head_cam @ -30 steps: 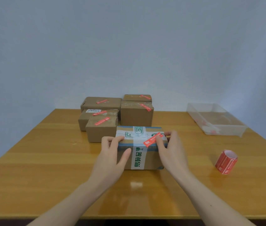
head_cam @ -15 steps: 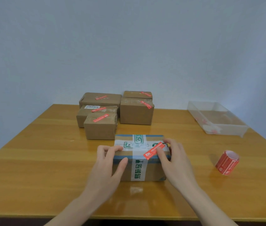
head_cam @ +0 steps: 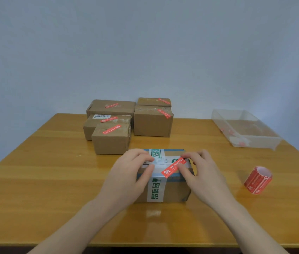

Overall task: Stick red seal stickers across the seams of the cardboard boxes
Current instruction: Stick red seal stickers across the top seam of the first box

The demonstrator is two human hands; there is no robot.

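Note:
A cardboard box (head_cam: 174,189) wrapped in white-and-green tape stands in the middle of the table, near me. A red seal sticker (head_cam: 171,169) lies diagonally across its top. My left hand (head_cam: 126,178) grips the box's left end, thumb on the front face and fingers over the top. My right hand (head_cam: 202,173) rests on the right end, its fingertips pressing on the sticker. A roll of red stickers (head_cam: 257,180) lies on its side at the right of the table.
Several cardboard boxes (head_cam: 111,138), each with a red sticker on top, are grouped at the back of the wooden table (head_cam: 35,180). A clear plastic tray (head_cam: 244,129) holding a few scraps sits at the back right.
The box has slid toward me with both hands on it. My left fingers have reached farther over the top, and my right fingertips now press on the sticker.

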